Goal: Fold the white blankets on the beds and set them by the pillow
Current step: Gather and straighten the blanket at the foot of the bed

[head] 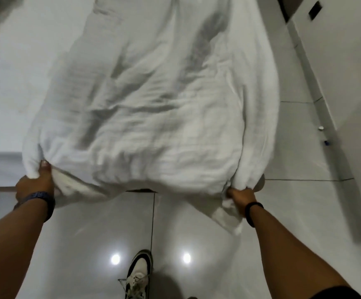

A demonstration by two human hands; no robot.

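The left hand (35, 186) and right hand (241, 198) are each gripping a corner of the white blanket (145, 108), stretching up the frame's centre over the bed (9, 83). Spreading seems underway; next, carrying these corners forward.

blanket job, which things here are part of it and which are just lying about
Part of the job:
- white blanket, spread over the bed
- left hand gripping its near left corner
- right hand gripping its near right corner

Just lying about:
- small white bit on the floor tiles by the wall
- small blue bit beside it
- shoe on the person's foot
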